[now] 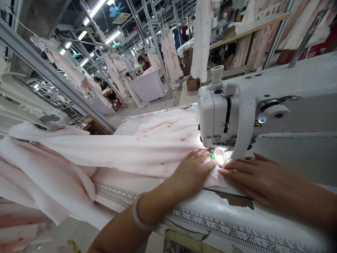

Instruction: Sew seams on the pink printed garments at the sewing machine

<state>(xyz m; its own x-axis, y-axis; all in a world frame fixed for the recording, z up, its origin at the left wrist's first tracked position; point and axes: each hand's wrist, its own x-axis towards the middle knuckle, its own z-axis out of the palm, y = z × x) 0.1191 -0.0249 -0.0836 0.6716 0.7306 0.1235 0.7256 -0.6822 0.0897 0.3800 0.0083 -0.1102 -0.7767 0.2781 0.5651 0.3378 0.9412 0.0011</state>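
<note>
Pale pink fabric (118, 149) with small reddish prints stretches from the left across the table to the needle area of a white sewing machine (218, 116). My left hand (193, 172) lies flat on it just left of the presser foot, fingers out and thumb apart, beside a small green piece (212, 154) at the foot. To the right of the foot, my right hand (247, 172) rests with fingers stretched, fingertips touching the fabric's near right edge. A lamp lights the spot between both hands. The undersides of my fingers are hidden.
A printed ruler strip (205, 223) runs along the table's near edge. More cloth (34, 175) hangs over the left side. A metal rail (52, 70) slants across the left. Beyond are hanging garments (171, 52), a cardboard box (193, 84) and several people at other machines.
</note>
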